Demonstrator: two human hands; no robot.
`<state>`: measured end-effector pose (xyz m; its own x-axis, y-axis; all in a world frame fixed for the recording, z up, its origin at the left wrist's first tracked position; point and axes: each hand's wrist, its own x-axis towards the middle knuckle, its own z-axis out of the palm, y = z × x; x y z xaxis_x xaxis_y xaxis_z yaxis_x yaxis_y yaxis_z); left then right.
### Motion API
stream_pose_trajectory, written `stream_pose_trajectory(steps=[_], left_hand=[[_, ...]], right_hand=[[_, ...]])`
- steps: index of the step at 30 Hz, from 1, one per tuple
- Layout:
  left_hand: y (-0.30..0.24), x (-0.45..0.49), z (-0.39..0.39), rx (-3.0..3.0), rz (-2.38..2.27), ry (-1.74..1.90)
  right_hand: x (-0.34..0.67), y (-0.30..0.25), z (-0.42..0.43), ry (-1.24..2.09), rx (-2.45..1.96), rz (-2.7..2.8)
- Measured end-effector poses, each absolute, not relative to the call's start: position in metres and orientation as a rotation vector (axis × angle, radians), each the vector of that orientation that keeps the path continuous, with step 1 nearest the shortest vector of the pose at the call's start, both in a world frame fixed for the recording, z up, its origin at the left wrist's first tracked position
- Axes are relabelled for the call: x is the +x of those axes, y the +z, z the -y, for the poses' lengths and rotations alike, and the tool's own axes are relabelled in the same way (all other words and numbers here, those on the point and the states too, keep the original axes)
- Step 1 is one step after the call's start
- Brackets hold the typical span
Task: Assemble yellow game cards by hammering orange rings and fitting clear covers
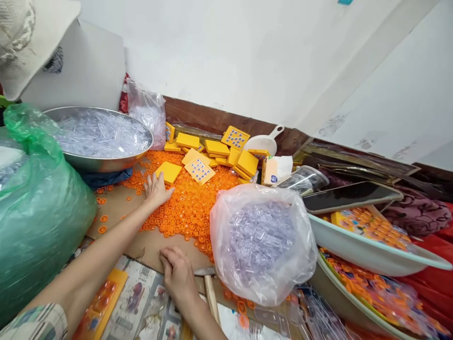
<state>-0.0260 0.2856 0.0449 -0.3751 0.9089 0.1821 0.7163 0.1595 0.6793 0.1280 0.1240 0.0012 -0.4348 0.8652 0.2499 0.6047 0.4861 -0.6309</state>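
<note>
My left hand (155, 190) reaches over the heap of small orange plastic rings (189, 208), its fingers apart. The fingertips lie at the near left edge of a flat yellow case (169, 173); whether they touch it I cannot tell. Lower down, my right hand (179, 273) hangs above the cardboard (155, 243) with fingers curled and pressed together; anything between them is hidden. Several more yellow cases (187, 140) are piled behind the rings, and one beside them shows a grid of small blue-and-white marks (200, 170). A wooden stick (211, 297) lies right of my right hand.
A bag of clear plastic pieces (262, 236) stands right of the rings. At left are a metal basin (106, 158) of clear pieces and a green bag (42, 226). Stacked basins (375, 255) with orange parts, and a phone-like dark slab (350, 197), are at right. A wall rises behind.
</note>
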Motion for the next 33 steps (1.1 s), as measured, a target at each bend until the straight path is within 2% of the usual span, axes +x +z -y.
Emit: stream_pose_trajectory(steps=[5,10,15,21,24,26,27,29,31,33], left_hand=[[0.038,-0.027,-0.330,1.424,-2.116,1.116],[0.050,-0.027,-0.333,1.240,-1.997,1.397],[0.087,-0.015,-0.294,1.000,-1.791,1.744],[0.132,-0.019,-0.211,0.940,-1.339,1.903],[0.127,-0.026,-0.171,0.995,-1.222,1.671],[0.110,-0.025,-0.146,1.179,-1.297,1.278],[0.097,-0.021,-0.135,1.291,-1.340,1.040],[0.068,-0.010,-0.116,1.408,-1.336,0.784],[0.041,0.004,-0.102,1.485,-1.311,0.642],[0.024,0.015,-0.092,1.579,-1.311,0.531]], right_hand=[[0.128,-0.003,-0.133,0.665,-1.249,2.154],[0.125,-0.007,-0.135,0.713,-1.292,2.141],[0.117,-0.007,-0.138,0.812,-1.297,2.070],[0.131,0.013,-0.121,1.038,-1.256,1.684],[0.157,0.040,-0.086,1.219,-1.209,1.454],[0.176,0.054,-0.055,1.383,-1.142,1.340],[0.184,0.056,-0.040,1.589,-1.068,1.152],[0.196,0.051,-0.010,1.823,-1.020,0.902],[0.206,0.034,0.013,1.822,-1.157,0.861],[0.214,0.014,0.031,1.612,-1.371,1.027]])
